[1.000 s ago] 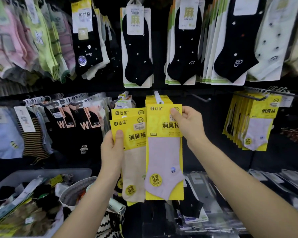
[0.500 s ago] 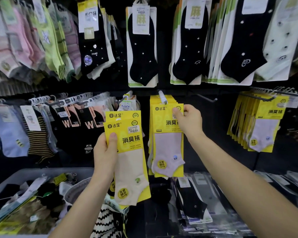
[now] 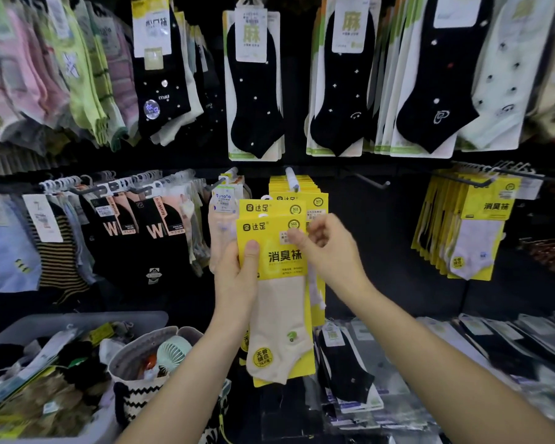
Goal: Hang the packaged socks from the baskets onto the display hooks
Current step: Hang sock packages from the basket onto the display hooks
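**Item:** front pack [image 3: 281,267]. Yellow card with a cream ankle sock, upright, at the centre of the view in front of the lower display row. Its top edge sits below the display hook [image 3: 291,179] and is not threaded on it.

**Held by:**
- The left hand [image 3: 237,280] grips the left side, with the thumb pressed flat on the card face.
- The right hand [image 3: 332,248] has its fingers curled. The thumb and fingertips pinch the card's upper right edge beside the small printed label.

**Behind it:**
- The second pack [image 3: 269,208] has the same yellow card and is fanned a little higher in the left hand's grip. Only its header shows.
- The hung stack [image 3: 314,195] of matching packs is on the display hook, directly behind both held packs. Whether they touch cannot be told.

**Lower left:** the grey basket [image 3: 77,320] holds loose packaged socks. Just beside it, the woven basket [image 3: 132,402] holds a pale green hand fan [image 3: 170,352].

**Right:** the far yellow stack [image 3: 474,225] hangs well apart from both hands.

**Hidden or unclear:**
- The left hand's fingers are behind the cards.
- The lower part of the hung stack is covered by the front pack and the right hand.
- The contents of the grey basket are blurred.
- Both forearms are cut off at the bottom edge.
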Tool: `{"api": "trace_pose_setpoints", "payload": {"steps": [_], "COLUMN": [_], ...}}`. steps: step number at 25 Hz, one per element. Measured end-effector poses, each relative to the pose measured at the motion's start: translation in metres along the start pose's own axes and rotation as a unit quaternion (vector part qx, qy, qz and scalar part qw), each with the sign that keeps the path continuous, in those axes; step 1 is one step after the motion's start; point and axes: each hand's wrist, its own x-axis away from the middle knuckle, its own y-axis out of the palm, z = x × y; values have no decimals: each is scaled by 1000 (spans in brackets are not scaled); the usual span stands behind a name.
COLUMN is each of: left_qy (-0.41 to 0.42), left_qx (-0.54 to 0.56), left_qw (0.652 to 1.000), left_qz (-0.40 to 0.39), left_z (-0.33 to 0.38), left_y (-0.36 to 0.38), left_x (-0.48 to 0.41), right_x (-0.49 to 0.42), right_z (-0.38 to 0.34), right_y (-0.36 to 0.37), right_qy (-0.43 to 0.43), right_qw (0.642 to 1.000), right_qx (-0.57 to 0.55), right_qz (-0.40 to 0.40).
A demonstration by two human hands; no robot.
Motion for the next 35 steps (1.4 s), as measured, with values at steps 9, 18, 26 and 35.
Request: {"api": "trace_pose_setpoints", "payload": {"steps": [9,18,26,35], "left_qy": [-21,-3,-53,-92], "left_qx": [-29,-59,-20,-6], "left_qw": [999,996,996,996], "left_qz": [-32,-60,-69,20], "left_z": [-2,-8,-7,-18], "left_y": [0,-6,2,-26], "left_x": [4,9,2,-8], "right_x": [2,-13,-36,-79], "right_z": [-4,-28,-32,-45], "right_y": [-14,-29,-22,-10], "right_qy": [38,-30,-22,-37], "right_qw": [991,991,996,991], "right_qx": [-125,58,83,129], "right_qz": [-8,-119,-12,7]}}
